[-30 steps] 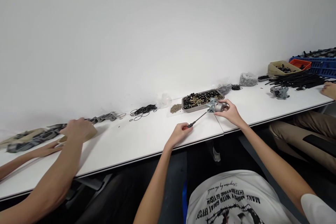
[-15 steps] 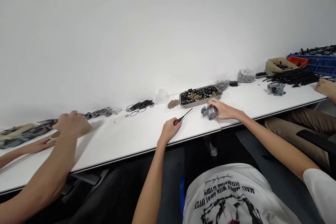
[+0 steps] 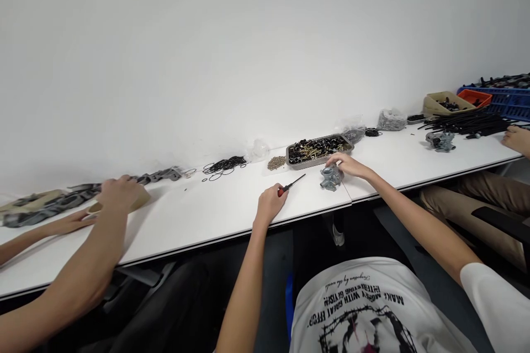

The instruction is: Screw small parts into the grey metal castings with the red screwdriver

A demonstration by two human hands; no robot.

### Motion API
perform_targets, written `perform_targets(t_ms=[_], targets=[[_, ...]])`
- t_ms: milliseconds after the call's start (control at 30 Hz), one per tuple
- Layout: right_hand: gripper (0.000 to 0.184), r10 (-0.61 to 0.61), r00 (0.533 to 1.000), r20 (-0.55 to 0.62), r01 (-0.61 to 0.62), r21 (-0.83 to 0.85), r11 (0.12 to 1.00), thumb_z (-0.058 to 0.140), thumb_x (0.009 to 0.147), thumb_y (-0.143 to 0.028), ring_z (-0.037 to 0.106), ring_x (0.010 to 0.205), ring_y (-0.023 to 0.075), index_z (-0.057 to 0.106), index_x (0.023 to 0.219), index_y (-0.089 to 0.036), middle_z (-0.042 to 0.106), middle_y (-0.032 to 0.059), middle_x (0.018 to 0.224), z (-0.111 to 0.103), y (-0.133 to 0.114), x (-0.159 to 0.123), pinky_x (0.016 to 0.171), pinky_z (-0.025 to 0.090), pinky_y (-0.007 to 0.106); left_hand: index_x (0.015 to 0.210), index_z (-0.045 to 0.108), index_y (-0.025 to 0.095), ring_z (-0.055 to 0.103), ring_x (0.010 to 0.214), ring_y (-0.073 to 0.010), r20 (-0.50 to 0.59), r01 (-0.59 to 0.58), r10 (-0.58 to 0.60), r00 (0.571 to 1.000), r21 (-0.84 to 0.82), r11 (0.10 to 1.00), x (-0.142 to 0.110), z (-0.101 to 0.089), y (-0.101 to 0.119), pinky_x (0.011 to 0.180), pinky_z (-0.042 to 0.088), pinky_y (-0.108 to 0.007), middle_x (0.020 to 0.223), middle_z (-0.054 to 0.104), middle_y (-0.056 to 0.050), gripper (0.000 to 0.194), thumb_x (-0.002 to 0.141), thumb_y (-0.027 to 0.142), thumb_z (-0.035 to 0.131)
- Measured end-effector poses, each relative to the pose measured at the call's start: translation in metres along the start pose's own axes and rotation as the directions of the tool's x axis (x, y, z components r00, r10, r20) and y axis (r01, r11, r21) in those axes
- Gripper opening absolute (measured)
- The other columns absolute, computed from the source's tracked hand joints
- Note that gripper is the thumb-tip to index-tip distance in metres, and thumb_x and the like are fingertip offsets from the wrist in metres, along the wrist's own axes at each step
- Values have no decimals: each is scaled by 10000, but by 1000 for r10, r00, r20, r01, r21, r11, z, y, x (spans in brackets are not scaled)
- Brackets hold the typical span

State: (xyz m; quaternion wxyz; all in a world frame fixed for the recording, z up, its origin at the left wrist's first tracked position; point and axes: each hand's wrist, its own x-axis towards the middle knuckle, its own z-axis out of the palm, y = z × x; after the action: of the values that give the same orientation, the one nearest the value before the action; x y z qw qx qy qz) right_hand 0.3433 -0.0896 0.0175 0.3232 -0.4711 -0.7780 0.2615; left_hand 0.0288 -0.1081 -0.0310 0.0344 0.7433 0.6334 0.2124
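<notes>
Your left hand (image 3: 270, 204) has its grip closed around the handle of a screwdriver (image 3: 285, 188), and the shaft points away from you, up to the right. Your right hand (image 3: 346, 165) has its fingers at the top of a metal carburetor (image 3: 330, 177), which is on the white table (image 3: 219, 209); whether this grip is clamped, I cannot tell. The screwdriver tip and the carburetor are apart.

Just behind the carburetor, you have a metal tray (image 3: 306, 164), filled with black and brass-coloured parts. At left of the tray is a heap of small brass-coloured pieces (image 3: 276, 162), then a clear plastic bag (image 3: 260, 149) and a pile of black rings (image 3: 226, 164). Farther left, another person's hand (image 3: 120, 194) is at a beige container (image 3: 139, 201), near some grey parts (image 3: 83, 198).

On your right side, a second carburetor (image 3: 441, 142) lies well apart from the first. Behind it are thin black tubes (image 3: 467, 123), a beige bin (image 3: 431, 106), an orange bin (image 3: 488, 100) and a blue crate (image 3: 511, 102). One more person's hand (image 3: 517, 139) is at the right edge.
</notes>
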Motion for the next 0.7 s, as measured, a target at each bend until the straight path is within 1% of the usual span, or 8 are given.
perform_targets(t_ms=[67,133,200,267,367,533,600,700], targets=[[218,14,996,-90,-30,-175,984,522,937,-309,558,1201,312,699,912,-185,630,129,1196,7,-18,-3,1030,443,472,925,685,209,684,830,-240,-2,5,-5,1000,-2,1000,0,0,0,695,403,-297,859,738,-44,132,980,306,614],[249,29,991,-134,-74,-342,937,612,931,-419,562,1146,323,683,953,-181,613,131,1164,17,-34,-6,990,455,466,922,684,211,685,836,-241,5,5,-5,1000,-10,1000,0,0,0,696,405,-298,870,742,-44,136,981,313,616],[245,61,991,-121,-108,-436,893,680,908,-393,587,1051,299,658,1018,-175,606,131,1142,26,-44,-9,904,476,414,921,682,214,685,835,-241,12,4,-4,1000,-13,1000,0,-1,1,697,407,-299,868,743,-41,135,981,317,618],[177,82,993,-82,-111,-465,878,663,929,-313,606,982,271,641,1031,-171,611,132,1131,31,-49,-10,832,474,368,921,680,218,686,837,-241,11,5,-5,1000,-10,1000,0,-1,1,699,407,-299,868,743,-40,133,981,317,615],[79,50,999,3,-44,-445,894,632,940,-226,618,1024,272,650,989,-168,627,136,1139,27,-50,-9,828,464,349,925,675,222,685,838,-240,9,4,-4,1000,-2,1000,0,0,0,701,408,-300,855,738,-37,135,986,317,601],[161,-77,979,191,130,-284,950,670,889,-201,621,1105,276,718,1041,-183,648,118,1177,14,-51,-10,898,470,357,930,667,222,684,835,-238,15,0,0,1000,8,1000,1,1,0,702,414,-306,843,733,-36,136,989,313,585],[187,-106,971,213,156,-234,960,653,891,-212,624,1105,273,734,1057,-190,646,116,1196,13,-51,-11,916,478,367,932,666,222,688,847,-238,9,-2,2,1000,7,1000,0,1,0,709,422,-307,855,737,-38,133,987,315,589],[258,-129,974,186,161,-168,973,660,905,-304,626,1116,275,745,1127,-203,647,119,1234,11,-45,-14,949,494,394,966,663,224,694,865,-242,4,12,-12,1000,2,1000,0,1,0,720,433,-310,867,741,-40,121,989,318,590]])
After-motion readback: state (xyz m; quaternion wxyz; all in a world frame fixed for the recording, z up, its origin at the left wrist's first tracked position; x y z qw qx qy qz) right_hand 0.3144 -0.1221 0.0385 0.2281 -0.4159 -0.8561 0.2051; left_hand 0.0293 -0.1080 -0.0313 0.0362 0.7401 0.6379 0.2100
